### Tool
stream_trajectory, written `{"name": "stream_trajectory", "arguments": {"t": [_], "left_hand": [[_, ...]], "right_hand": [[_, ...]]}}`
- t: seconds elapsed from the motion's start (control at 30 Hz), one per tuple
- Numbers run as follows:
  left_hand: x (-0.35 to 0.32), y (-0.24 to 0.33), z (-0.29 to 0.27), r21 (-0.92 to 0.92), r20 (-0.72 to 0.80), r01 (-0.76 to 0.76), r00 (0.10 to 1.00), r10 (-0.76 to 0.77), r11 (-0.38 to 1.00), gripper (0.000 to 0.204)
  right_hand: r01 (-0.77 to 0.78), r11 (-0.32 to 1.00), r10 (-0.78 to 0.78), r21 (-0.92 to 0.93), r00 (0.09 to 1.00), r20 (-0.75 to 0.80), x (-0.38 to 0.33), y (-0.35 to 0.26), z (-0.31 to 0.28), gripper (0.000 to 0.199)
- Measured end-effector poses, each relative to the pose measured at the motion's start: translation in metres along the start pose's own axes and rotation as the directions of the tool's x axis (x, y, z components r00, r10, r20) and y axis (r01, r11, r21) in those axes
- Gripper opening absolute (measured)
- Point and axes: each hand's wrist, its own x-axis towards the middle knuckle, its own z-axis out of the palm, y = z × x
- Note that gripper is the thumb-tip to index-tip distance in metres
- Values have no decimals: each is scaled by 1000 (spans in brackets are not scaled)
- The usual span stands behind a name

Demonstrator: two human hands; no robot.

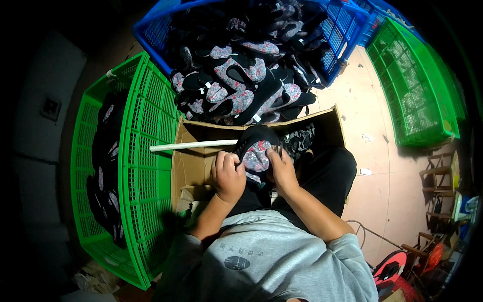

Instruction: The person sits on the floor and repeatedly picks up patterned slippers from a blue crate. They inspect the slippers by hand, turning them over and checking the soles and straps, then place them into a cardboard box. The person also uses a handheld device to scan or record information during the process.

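Observation:
Over my lap I hold a black shoe upper (257, 155) with a grey and pink patterned lining facing up. My left hand (229, 177) is closed on its left edge, and my right hand (283, 171) grips its right edge with the thumb on top. Something thin and dark shows beside my right thumb, too small to name. A white rod (193, 145) lies across the cardboard box (193, 163), its right end reaching the shoe upper. Inside the box on the right are crumpled black scraps (300, 140).
A blue crate (347, 30) lies ahead, its heap of patterned shoe uppers (236, 85) spilling toward the box. On the left a green crate (136, 166) holds more dark uppers (106, 186). Green crates (410, 85) stand at right, with wooden stools (440, 176) nearer.

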Motion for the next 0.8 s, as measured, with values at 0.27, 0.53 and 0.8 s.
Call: {"name": "stream_trajectory", "arguments": {"t": [0.27, 0.53, 0.8], "left_hand": [[32, 2, -2, -242, 156, 7, 987, 32, 970, 12], [26, 25, -20, -9, 431, -164, 889, 152, 986, 37], [16, 19, -18, -18, 405, -195, 895, 186, 981, 36]], "right_hand": [[-139, 990, 132, 23, 971, 199, -3, -10, -18, 20], [115, 993, -114, -15, 992, 57, 12, 7, -23, 22], [393, 569, -497, -722, 864, 79, 15, 4, -48, 47]]}}
